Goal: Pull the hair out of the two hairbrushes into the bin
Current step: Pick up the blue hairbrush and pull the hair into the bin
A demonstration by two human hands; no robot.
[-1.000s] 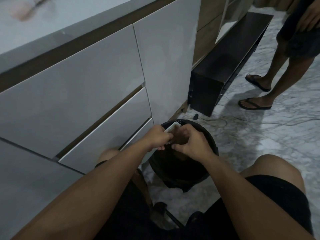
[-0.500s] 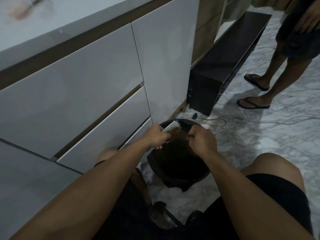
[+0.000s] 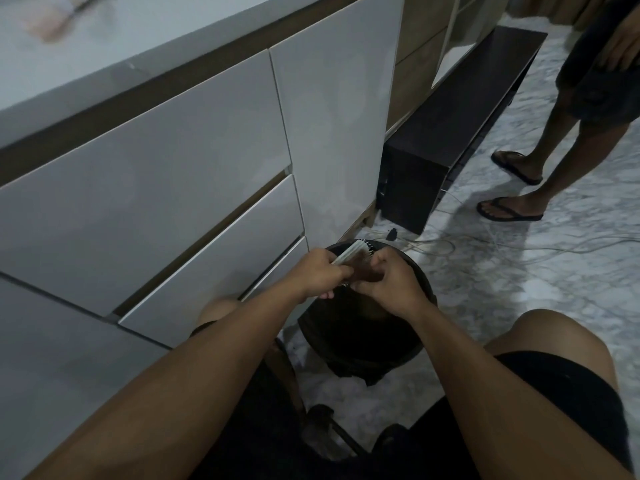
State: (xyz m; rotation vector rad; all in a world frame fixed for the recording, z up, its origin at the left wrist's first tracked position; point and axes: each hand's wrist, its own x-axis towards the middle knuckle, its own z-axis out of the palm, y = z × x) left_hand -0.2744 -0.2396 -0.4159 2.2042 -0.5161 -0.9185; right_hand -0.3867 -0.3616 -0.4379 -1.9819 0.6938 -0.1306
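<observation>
Hairbrush (image 3: 349, 252) gripped by left hand (image 3: 320, 271); right hand (image 3: 391, 284) pinches hair above bin (image 3: 420, 271) on marble floor (image 3: 519, 289).

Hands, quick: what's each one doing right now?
Left hand: grips the white hairbrush over the bin.
Right hand: fingers curled, pinching hair at the bristles.

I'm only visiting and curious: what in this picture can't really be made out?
- Head view: inside of the round black bin, dark and covered by both hands.
- Head view: bristle face of the white hairbrush, hidden by the left hand and right hand.
- Second hairbrush: not in view.
- Bystander's sandalled feet: upper body cut off by the frame edge.
</observation>
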